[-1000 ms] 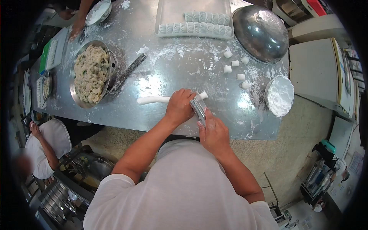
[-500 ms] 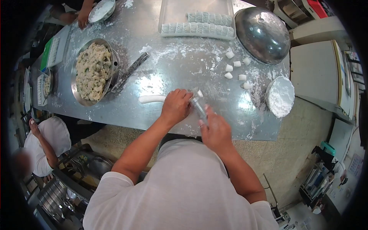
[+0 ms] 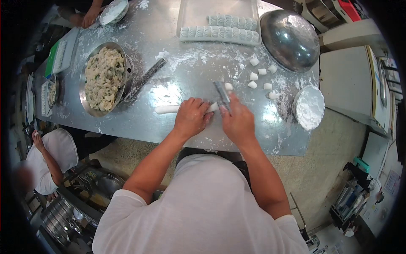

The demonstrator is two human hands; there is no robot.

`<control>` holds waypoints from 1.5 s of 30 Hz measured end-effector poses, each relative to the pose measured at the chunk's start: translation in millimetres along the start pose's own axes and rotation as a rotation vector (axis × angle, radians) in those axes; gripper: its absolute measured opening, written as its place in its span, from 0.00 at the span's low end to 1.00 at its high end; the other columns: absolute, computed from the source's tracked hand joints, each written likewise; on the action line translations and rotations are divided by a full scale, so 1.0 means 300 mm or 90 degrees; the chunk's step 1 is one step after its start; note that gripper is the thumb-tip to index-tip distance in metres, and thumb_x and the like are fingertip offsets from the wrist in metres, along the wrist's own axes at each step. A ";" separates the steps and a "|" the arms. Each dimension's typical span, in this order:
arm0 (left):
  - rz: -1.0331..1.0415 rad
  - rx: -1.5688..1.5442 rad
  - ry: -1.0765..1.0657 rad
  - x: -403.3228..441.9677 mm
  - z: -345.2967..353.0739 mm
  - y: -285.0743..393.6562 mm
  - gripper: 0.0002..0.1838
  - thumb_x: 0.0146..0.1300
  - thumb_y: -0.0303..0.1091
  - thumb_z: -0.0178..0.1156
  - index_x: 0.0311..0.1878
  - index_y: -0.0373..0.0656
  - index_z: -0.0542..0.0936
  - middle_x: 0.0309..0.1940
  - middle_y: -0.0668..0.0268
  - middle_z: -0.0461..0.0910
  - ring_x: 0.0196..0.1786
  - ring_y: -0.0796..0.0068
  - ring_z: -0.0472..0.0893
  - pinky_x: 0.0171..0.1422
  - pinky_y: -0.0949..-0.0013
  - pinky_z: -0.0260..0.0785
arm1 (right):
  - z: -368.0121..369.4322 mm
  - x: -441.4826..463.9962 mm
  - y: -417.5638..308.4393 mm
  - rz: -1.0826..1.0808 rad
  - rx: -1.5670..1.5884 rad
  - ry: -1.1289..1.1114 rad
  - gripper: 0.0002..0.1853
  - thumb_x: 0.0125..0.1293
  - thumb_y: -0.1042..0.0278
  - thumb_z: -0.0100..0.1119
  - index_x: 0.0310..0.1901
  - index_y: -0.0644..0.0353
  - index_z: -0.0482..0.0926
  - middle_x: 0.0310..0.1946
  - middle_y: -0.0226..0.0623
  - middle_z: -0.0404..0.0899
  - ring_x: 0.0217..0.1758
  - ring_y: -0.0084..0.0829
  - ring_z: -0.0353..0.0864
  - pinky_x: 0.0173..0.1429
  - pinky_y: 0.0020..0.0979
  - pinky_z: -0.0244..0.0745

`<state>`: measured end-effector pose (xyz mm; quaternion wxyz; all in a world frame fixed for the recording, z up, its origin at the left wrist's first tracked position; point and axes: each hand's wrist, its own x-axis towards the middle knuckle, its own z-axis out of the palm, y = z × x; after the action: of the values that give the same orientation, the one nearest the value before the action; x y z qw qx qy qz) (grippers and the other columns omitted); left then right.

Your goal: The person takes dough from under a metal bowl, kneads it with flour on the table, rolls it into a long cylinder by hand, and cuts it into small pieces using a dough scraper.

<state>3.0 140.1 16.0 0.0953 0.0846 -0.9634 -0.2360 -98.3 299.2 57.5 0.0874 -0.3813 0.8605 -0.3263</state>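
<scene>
A white dough roll (image 3: 167,109) lies on the floured steel table (image 3: 192,139). My left hand (image 3: 192,117) is wrapped over the roll, and its cut end shows to the right of my fingers. My right hand (image 3: 238,120) grips a flat metal scraper (image 3: 221,93), somewhat blurred, with its blade pointing away from me. Touching or very near the blade is a small cut dough piece (image 3: 229,86). Several more dough pieces (image 3: 253,76) are scattered farther right.
Filling heaps in a metal bowl (image 3: 122,93) at left, beside a dark rolling stick (image 3: 148,76). Behind are a tray (image 3: 218,39) of dumplings and a domed metal lid (image 3: 290,40). A flour bowl (image 3: 309,107) sits right. Other people's hands (image 3: 91,17) show top left.
The scraper has moved away from the roll, up and forward, with a cut piece now beside it. My left hand has shifted slightly left along the roll, and more of its end shows.
</scene>
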 end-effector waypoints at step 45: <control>-0.055 0.022 0.021 -0.056 -0.001 -0.078 0.14 0.54 0.33 0.70 0.43 0.41 0.82 0.37 0.61 0.77 0.42 0.58 0.78 0.45 0.56 0.71 | -0.001 -0.061 -0.073 -0.109 0.041 -0.032 0.30 0.63 0.71 0.65 0.66 0.72 0.70 0.34 0.48 0.81 0.36 0.49 0.82 0.42 0.45 0.79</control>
<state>22.1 123.1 2.9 0.0996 0.1318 -0.9611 -0.2215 -72.6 301.6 69.6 0.0931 -0.4582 0.8116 -0.3504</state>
